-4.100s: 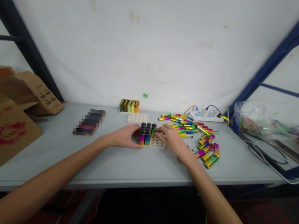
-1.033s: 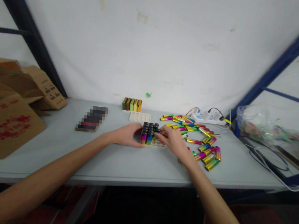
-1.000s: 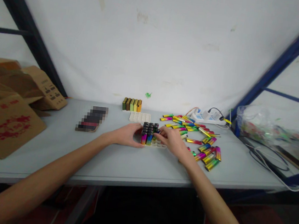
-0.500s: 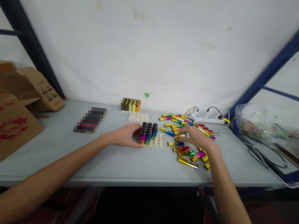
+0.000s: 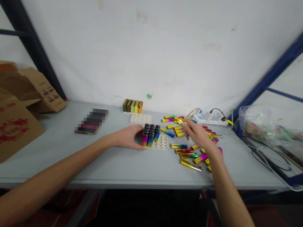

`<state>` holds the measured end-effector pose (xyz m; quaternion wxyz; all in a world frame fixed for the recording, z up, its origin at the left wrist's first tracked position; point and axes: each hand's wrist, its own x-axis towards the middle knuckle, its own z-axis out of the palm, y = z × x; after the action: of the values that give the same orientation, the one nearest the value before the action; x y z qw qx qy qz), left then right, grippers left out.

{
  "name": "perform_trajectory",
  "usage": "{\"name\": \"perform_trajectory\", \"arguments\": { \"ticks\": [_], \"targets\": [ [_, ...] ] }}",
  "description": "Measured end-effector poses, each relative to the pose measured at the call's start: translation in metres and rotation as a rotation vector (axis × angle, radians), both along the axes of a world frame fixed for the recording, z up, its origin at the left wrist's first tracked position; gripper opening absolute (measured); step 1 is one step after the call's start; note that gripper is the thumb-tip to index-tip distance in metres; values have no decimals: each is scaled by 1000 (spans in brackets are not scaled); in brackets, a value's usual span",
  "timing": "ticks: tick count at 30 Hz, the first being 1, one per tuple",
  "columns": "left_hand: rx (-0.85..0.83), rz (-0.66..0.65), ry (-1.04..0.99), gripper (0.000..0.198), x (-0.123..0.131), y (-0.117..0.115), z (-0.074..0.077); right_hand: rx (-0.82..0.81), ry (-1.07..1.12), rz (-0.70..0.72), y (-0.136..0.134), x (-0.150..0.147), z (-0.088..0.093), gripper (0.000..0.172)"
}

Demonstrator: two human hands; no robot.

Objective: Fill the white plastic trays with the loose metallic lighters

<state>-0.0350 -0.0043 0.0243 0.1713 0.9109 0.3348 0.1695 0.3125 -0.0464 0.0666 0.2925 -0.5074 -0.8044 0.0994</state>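
My left hand (image 5: pixel 129 136) is curled around the left side of a block of upright lighters (image 5: pixel 149 136) with black tops and shiny pink, blue and yellow bodies. These stand in the left part of a white tray (image 5: pixel 163 142), whose round-holed right part shows. My right hand (image 5: pixel 196 133) is closed, pinching a gold lighter (image 5: pixel 179 121) at its fingertips above the heap. Loose metallic lighters (image 5: pixel 186 155) in gold, red, green and blue lie scattered under and around this hand, some hidden by it.
Behind stand a second white tray (image 5: pixel 140 119) and a block of green, brown and yellow lighters (image 5: pixel 132 106). A pixelated dark flat object (image 5: pixel 92 121) lies left, near cardboard boxes (image 5: pixel 11 127). A power strip (image 5: pixel 210 118) with cables and plastic bags (image 5: pixel 259 121) are at right.
My right hand has moved up and slightly away across the heap, and a gold lighter now shows raised at its fingertips. My left hand stays at the lighter block.
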Motion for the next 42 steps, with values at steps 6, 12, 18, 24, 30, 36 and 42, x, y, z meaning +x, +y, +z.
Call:
{"name": "perform_trajectory", "arguments": {
  "ticks": [6, 12, 18, 24, 30, 36, 42],
  "targets": [
    [7, 15, 4, 60, 1, -1, 1, 66, 238, -38, 9, -14, -11, 40],
    [15, -13, -8, 58, 1, 0, 1, -31, 485, -90, 15, -19, -22, 54],
    [-15, -15, -33, 58, 0, -1, 1, -5, 376, 79, 5, -33, -12, 62],
    [-7, -37, -56, 60, 0, -1, 1, -290, 547, 173, -3, -57, -17, 56],
    [16, -10, -18, 60, 1, -2, 1, -81, 451, -107, -1, -69, -26, 62],
    [1, -9, -19, 61, 1, -2, 2, -11, 306, -221, -5, -70, -27, 45],
    [-13, -13, -30, 60, 1, -1, 1, -30, 282, -190, -4, -71, -29, 41]
  ]
}}
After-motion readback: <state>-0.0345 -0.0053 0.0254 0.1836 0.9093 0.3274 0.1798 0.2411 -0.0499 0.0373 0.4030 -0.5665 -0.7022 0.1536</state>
